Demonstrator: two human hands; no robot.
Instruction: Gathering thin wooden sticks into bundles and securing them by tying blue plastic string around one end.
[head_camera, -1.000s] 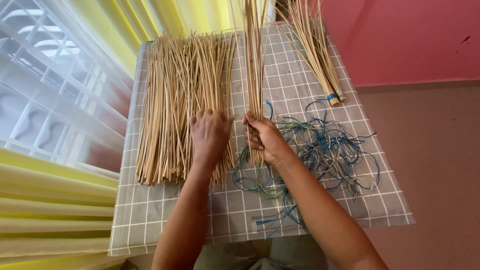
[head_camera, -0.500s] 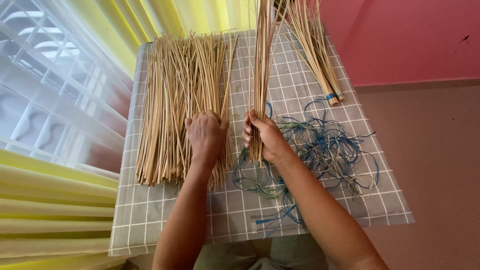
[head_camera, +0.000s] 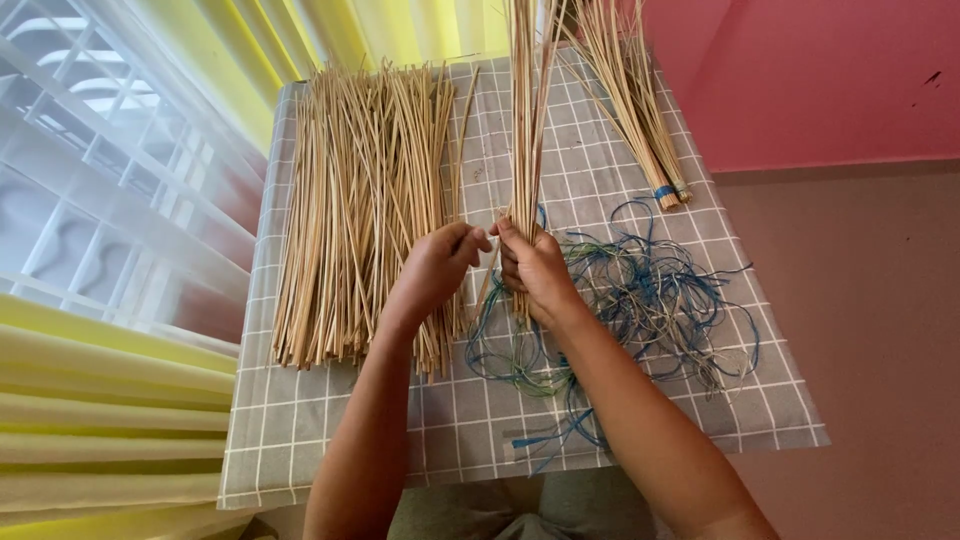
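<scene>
Right hand: I see my right hand (head_camera: 535, 268) closed around a thin bundle (head_camera: 524, 120) of reeds, held upright.
Left hand: my left hand (head_camera: 440, 268) pinches at the bundle's base, touching the right.
Pile: loose reeds (head_camera: 360, 200) lie left of the bundle on the bench (head_camera: 330, 440).
Strings: blue tangle (head_camera: 650, 300) right of the bundle.
Tied bunch: (head_camera: 635, 110) far right.

you're in a home room used for handcraft. left of your fingers (head_camera: 470, 238) hang yellow curtains (head_camera: 110, 420) over a white window grille (head_camera: 80, 200); right of them stands a pink wall (head_camera: 820, 80). under them, a small table (head_camera: 330, 440) in grey checked cloth carries loose thin sticks (head_camera: 360, 200) and tangled blue strings (head_camera: 660, 300).
</scene>
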